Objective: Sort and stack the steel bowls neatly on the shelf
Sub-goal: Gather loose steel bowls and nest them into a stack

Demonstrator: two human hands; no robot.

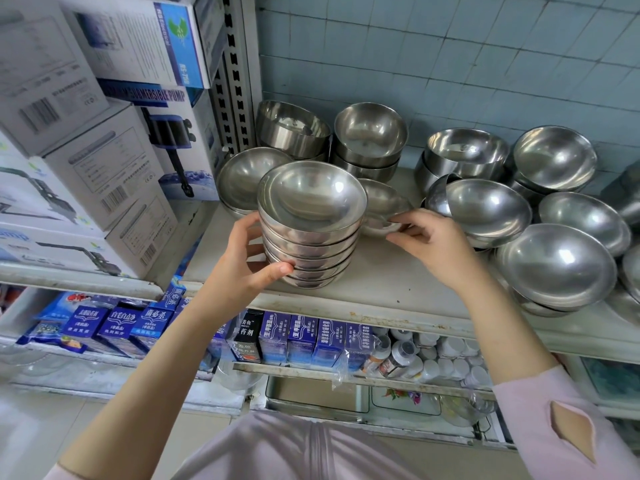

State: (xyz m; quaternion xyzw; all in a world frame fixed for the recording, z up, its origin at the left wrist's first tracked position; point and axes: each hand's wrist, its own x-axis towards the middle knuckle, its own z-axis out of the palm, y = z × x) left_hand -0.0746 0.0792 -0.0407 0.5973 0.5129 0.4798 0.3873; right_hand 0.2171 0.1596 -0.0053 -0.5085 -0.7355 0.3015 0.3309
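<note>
A stack of several steel bowls [311, 223] stands near the front of the white shelf [388, 289]. My left hand [249, 261] grips the stack's left side, thumb across its lower bowls. Just right of the stack lies a small steel bowl [382, 206], and my right hand [429, 244] pinches its near rim. More steel bowls sit singly and in short stacks: back left [291, 128], back middle [369, 136], left [247, 174], and several on the right [485, 209] [554, 157] [554, 268].
White and blue pump boxes [104, 140] fill the shelf on the left, behind a perforated metal upright [237, 71]. Blue medicine boxes [304, 337] and small bottles [433, 358] line the shelf below. A tiled wall [450, 57] backs the bowls.
</note>
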